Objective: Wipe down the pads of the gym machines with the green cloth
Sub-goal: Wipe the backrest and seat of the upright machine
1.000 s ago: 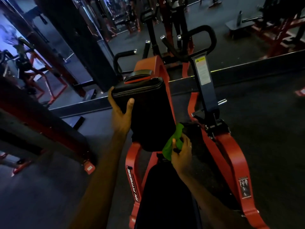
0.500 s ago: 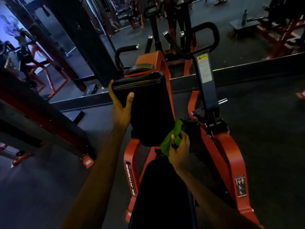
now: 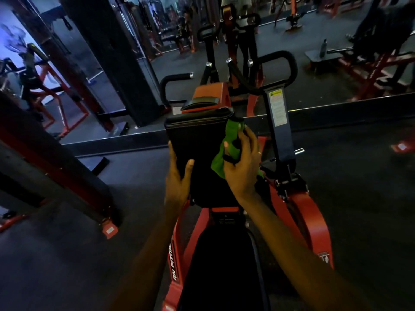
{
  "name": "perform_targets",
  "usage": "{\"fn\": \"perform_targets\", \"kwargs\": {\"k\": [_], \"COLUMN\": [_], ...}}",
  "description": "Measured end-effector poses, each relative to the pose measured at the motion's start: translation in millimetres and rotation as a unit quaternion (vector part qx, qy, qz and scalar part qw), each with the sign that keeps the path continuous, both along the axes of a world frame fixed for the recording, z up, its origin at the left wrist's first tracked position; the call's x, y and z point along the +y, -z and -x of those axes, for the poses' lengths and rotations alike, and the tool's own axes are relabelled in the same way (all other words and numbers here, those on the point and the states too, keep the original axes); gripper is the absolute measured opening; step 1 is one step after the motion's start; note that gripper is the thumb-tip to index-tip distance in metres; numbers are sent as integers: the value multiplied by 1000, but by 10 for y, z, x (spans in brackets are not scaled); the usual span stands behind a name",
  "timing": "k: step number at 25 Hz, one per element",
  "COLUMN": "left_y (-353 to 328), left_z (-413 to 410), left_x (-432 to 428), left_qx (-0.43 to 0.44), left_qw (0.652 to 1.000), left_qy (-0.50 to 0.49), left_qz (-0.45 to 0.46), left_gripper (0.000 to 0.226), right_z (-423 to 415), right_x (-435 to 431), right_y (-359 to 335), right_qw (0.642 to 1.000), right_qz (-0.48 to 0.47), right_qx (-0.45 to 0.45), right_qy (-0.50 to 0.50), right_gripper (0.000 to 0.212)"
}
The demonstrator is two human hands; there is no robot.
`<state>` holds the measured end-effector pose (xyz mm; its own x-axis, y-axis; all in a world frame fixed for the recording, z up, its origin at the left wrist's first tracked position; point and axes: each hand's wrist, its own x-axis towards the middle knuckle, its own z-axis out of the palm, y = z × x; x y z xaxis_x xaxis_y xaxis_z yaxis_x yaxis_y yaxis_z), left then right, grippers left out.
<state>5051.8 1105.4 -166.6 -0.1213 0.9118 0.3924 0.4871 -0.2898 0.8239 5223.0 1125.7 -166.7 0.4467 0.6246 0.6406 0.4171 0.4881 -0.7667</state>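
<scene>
The left hand (image 3: 177, 184) is gripping the chest pad (image 3: 197, 135), likely steadying it. The right hand (image 3: 243, 169) is clutching the green cloth (image 3: 232, 136) against its side.

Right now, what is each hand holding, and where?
Left hand grips black pad by its left edge; right hand holds green cloth by its middle.

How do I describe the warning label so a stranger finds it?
Find the central red machine. Right of its upright black pad stands a dark post; the label sits near its top. Only it is white with a yellow header.
</scene>
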Motion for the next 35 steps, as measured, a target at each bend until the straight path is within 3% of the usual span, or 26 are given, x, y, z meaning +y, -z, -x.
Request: {"fn": "perform_targets", "kwargs": {"k": [2, 5, 9, 13, 19, 21, 26, 29, 32, 35], "left_y": [31, 42, 70, 63, 122, 141, 285, 352, 365, 308], "left_z": [34, 73, 142, 287, 462, 567, 680, 665, 671, 721], "left_x": [-20, -5, 44, 90, 194, 242, 448, 446, 493, 482], "left_qx": [4, -3, -7, -7, -25, -25, 33, 34, 24, -5], "left_qw": [1000, 1000, 999, 997, 991, 986, 985, 985, 982, 977], "left_qy": [7, 13, 30, 77, 127, 163, 170, 167, 187, 214], "left_qz": [11, 20, 28, 31, 29, 16, 20, -4, 16, 4], "left_gripper": [73, 74, 74, 77, 80, 78, 86, 84, 85, 82], "right_z": [-23, 36, 52, 127, 946, 809, 650, 1067, 930, 731], "right_x": [52, 93, -24, 106, 124, 103, -7, 31, 16, -15], "right_y": [-239, -611, -473, -801, -1016, -939, -902, -1016, -954, -802], "right_qw": [996, 972, 932, 954, 894, 902, 943, 925, 911, 932], "right_qz": [-37, -17, -27, 10, 27, 27, 85, 96, 54, 40], "right_qx": [-74, -230, -361, -291, -436, -416, -267, -335, -390, -322], "right_qy": [17, 33, 30, 73, 103, 115, 178, 151, 125, 164], "right_gripper": [50, 62, 65, 63, 56, 60, 58, 55, 63, 68]}}
